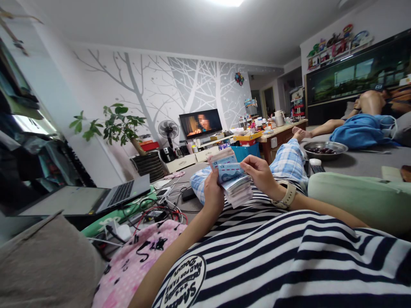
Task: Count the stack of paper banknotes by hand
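My left hand (pixel 214 188) is closed around the left side of a thick tissue pack (pixel 230 172), held above my lap. The pack has a blue printed face with a red dashed line, and pale layers show at its lower end and top. My right hand (pixel 261 174) pinches the upper right edge of the blue face between thumb and fingers. A pale watch (pixel 287 196) is on my right wrist. My striped shirt (pixel 289 252) lies below both hands. What the fingers behind the pack do is hidden.
An open laptop (pixel 123 192) and tangled cables (pixel 160 209) lie to the left. At the right are a green cushion (pixel 356 194), a remote (pixel 316 166) and a metal bowl (pixel 340 155) of dark round fruit. Another person's bare leg (pixel 327 127) stretches along the sofa. A cluttered table (pixel 272 133) stands ahead.
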`<state>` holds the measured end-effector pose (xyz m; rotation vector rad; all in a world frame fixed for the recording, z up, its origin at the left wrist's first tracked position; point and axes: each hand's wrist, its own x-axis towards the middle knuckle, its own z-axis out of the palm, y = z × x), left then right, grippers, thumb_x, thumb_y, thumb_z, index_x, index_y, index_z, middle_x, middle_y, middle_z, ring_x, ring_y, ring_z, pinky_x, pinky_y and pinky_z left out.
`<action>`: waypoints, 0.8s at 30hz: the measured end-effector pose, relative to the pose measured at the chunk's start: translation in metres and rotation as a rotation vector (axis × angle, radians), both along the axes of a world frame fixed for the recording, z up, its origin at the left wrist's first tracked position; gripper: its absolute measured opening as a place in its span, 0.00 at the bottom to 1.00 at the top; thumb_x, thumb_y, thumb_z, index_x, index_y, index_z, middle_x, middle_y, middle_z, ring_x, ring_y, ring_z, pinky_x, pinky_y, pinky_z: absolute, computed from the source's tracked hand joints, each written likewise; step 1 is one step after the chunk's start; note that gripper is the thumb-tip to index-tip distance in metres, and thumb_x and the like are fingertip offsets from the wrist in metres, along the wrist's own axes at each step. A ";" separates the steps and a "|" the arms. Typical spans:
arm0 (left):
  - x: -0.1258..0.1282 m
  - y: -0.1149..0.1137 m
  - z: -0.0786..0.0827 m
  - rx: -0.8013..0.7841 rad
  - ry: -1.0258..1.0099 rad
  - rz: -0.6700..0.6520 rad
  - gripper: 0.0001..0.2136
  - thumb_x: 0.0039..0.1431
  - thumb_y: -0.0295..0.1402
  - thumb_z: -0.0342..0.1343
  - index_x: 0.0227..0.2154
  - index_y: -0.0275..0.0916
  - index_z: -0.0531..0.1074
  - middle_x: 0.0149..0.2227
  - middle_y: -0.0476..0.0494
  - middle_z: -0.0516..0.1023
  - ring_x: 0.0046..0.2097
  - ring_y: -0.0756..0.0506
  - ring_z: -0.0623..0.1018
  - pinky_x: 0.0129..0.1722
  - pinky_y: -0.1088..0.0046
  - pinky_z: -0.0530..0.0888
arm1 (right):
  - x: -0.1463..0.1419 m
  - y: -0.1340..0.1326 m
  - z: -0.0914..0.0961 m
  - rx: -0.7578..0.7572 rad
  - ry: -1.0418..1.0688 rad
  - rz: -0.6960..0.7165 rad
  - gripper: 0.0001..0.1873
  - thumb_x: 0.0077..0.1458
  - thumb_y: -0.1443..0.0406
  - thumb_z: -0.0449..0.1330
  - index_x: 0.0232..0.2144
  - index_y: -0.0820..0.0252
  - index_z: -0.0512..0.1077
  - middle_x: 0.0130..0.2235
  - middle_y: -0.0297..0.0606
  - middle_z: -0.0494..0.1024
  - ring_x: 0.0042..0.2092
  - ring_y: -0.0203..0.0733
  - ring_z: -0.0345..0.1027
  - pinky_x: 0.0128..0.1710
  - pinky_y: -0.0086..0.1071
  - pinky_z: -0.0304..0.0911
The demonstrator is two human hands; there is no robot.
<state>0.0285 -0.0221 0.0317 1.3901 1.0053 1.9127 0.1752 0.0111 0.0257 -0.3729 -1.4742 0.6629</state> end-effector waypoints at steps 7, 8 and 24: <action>0.003 -0.008 0.005 -0.003 0.007 0.027 0.12 0.61 0.29 0.49 0.28 0.36 0.77 0.35 0.40 0.81 0.41 0.42 0.77 0.45 0.69 0.70 | 0.000 0.002 -0.002 0.018 -0.001 0.027 0.20 0.54 0.50 0.61 0.23 0.60 0.66 0.23 0.29 0.61 0.25 0.33 0.51 0.25 0.30 0.49; 0.004 -0.009 0.006 -0.012 0.001 0.030 0.13 0.61 0.29 0.49 0.27 0.36 0.77 0.34 0.40 0.81 0.41 0.42 0.77 0.45 0.69 0.70 | 0.000 0.002 -0.002 0.020 -0.004 0.026 0.21 0.54 0.49 0.61 0.23 0.60 0.66 0.23 0.29 0.61 0.25 0.33 0.51 0.25 0.29 0.49; 0.006 0.002 0.001 -0.005 -0.185 -0.034 0.10 0.58 0.35 0.54 0.26 0.36 0.77 0.26 0.47 0.78 0.35 0.46 0.77 0.39 0.72 0.72 | 0.000 0.000 -0.002 0.038 0.013 0.129 0.18 0.57 0.53 0.59 0.25 0.60 0.68 0.22 0.31 0.69 0.25 0.34 0.60 0.27 0.30 0.55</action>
